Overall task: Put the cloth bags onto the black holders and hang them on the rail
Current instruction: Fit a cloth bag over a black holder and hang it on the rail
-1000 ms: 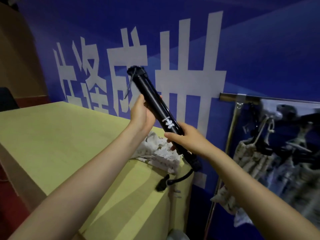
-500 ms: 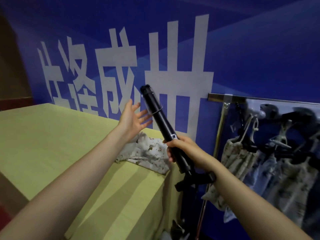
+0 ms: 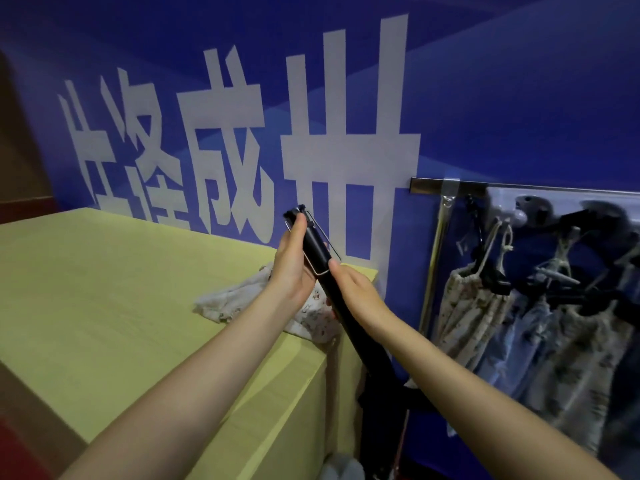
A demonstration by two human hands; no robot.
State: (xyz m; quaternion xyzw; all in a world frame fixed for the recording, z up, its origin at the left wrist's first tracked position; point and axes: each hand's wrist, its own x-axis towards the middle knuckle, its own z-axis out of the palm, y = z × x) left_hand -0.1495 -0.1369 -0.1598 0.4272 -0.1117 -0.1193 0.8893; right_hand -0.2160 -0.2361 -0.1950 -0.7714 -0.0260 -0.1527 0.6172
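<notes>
holding a black holder over the table corner

a pale yellow-green wooden table (image 3: 104, 299) filled the left of the view, set against a blue wall banner with large white characters (image 3: 242, 133). to the right a metal rail (image 3: 446, 186) ran along the wall, and patterned cloth bags on black hangers (image 3: 485, 306) hung under it, somewhat blurred. a crumpled light printed cloth bag (image 3: 235, 299) lay on the table near its far right corner.

both forearms reached forward from the bottom of the view. the left hand (image 3: 294, 265) cupped the upper end of a long black tubular holder (image 3: 346, 306), fingers pressed together along the tube with their tips near its top, beside a thin wire clip. the right hand (image 3: 356, 292) gripped the holder lower down, fingers curled around it, one fingertip touching the clip's lower end. the holder slanted from upper left to lower right, above the table's corner and the cloth bag, its lower end falling past the table edge.
</notes>
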